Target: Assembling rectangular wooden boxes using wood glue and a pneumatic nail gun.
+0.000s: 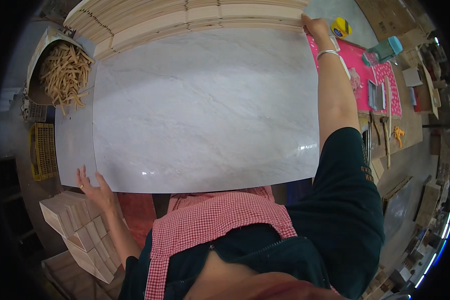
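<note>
Long thin wooden boards point(200, 17) lie stacked side by side along the far edge of a grey marble-patterned tabletop point(205, 105). At the right end of this stack, my right hand point(315, 27) has its fingers curled round the end of a wooden board; its fingertips are partly hidden. That arm reaches far forward and wears a silver bangle point(328, 52). My left hand point(96, 191) is at the table's near left corner, fingers apart, holding nothing. Beside it stand stacked wooden pieces point(80, 227), lower than the tabletop.
A box of loose wooden strips point(65, 72) stands at the far left, a yellow crate point(44, 150) below it. On the right, a pink cloth point(357, 75) bears a teal-lidded bottle point(385, 50). Nearby are a yellow tub point(341, 28), a hammer point(385, 135) and an orange-handled tool point(398, 135).
</note>
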The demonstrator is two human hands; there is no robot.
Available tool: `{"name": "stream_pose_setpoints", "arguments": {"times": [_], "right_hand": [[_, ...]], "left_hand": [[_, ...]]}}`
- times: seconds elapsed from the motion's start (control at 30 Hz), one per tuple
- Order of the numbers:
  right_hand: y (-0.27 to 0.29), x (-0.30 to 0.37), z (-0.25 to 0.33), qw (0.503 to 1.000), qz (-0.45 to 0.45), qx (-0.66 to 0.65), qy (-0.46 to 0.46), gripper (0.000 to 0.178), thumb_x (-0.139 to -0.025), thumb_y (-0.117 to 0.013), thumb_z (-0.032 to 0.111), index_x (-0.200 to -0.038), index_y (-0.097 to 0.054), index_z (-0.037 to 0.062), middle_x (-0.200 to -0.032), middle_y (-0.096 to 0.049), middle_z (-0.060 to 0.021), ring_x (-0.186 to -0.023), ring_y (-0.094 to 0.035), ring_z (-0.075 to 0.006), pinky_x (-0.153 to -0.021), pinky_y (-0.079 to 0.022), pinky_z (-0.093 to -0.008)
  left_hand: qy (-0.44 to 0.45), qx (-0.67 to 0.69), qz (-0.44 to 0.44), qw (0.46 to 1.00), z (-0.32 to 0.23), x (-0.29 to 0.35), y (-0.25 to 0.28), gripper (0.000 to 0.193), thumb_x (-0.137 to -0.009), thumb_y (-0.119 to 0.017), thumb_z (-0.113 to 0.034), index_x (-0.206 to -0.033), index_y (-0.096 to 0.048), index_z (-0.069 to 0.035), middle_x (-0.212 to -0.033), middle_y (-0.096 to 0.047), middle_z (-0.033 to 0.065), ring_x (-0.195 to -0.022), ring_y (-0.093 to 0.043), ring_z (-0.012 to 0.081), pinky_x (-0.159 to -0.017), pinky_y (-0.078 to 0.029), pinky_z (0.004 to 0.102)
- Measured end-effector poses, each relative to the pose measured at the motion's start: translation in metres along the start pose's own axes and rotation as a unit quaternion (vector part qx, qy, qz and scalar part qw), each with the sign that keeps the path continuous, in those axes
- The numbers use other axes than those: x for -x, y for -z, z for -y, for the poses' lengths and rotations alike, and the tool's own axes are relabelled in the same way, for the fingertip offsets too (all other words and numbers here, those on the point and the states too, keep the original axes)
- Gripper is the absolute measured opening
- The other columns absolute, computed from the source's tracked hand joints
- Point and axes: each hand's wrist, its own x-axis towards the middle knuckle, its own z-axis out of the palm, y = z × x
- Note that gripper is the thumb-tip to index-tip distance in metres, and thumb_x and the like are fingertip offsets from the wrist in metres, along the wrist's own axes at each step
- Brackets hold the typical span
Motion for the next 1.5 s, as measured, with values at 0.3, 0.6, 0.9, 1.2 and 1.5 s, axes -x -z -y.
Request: {"name": "stream_pose_setpoints", "arguments": {"times": [0.3,0.6,0.9,1.2,1.5], "right_hand": [[0.002,0.057,-0.013,0.966,-0.039,-0.252,-0.047,0.047,-0.088,-0.059,0.044,-0.102,-0.07,0.0009,-0.101,-0.067,-0.0132,-0.088,-0.06,-0.0258,-0.071,-0.055,-0.0407],[0.021,0.189,-0.036,0.947,-0.073,-0.281,-0.135,0.041,-0.091,-0.054,0.043,-0.094,-0.064,0.0027,-0.082,-0.057,-0.0076,-0.071,-0.051,-0.0186,-0.064,-0.051,-0.0351],[0.063,0.225,-0.106,0.982,0.01,-0.139,-0.131,0.042,-0.091,-0.054,0.044,-0.089,-0.062,0.0028,-0.079,-0.057,-0.008,-0.068,-0.052,-0.0176,-0.061,-0.048,-0.0309],[0.084,0.226,-0.104,0.927,0.042,0.273,0.253,0.05,-0.083,-0.071,0.038,-0.117,-0.066,0.0024,-0.103,-0.07,-0.0123,-0.094,-0.067,-0.0299,-0.083,-0.054,-0.0404],[0.031,0.271,-0.026,0.831,0.118,0.338,0.426,0.059,-0.072,-0.082,0.017,-0.126,-0.062,0.0036,-0.123,-0.066,-0.0116,-0.108,-0.064,-0.0304,-0.101,-0.048,-0.0386]], "left_hand": [[0.185,0.381,0.244,0.873,-0.118,-0.026,-0.087,0.054,-0.095,-0.066,-0.018,-0.142,-0.049,0.003,-0.137,-0.057,0.0159,-0.12,-0.058,0.0262,-0.101,-0.046,0.0353],[0.501,0.697,0.303,0.414,-0.272,-0.141,-0.205,0.08,-0.094,-0.073,-0.028,-0.145,-0.029,0.014,-0.146,-0.043,0.03,-0.137,-0.046,0.0462,-0.114,-0.04,0.0547],[0.386,0.615,0.443,0.526,-0.215,-0.07,-0.174,0.045,-0.097,-0.065,-0.017,-0.128,-0.049,0.012,-0.127,-0.058,0.0265,-0.117,-0.063,0.0403,-0.104,-0.051,0.0448],[-0.05,0.198,0.518,0.831,-0.148,-0.067,-0.071,0.045,-0.088,-0.074,-0.024,-0.12,-0.062,0.004,-0.117,-0.066,0.0148,-0.105,-0.067,0.0282,-0.095,-0.053,0.0361],[-0.393,-0.131,0.365,0.834,-0.149,-0.114,-0.09,0.061,-0.073,-0.08,-0.018,-0.13,-0.063,-0.003,-0.125,-0.068,0.0093,-0.108,-0.065,0.0278,-0.097,-0.051,0.0344]]}}
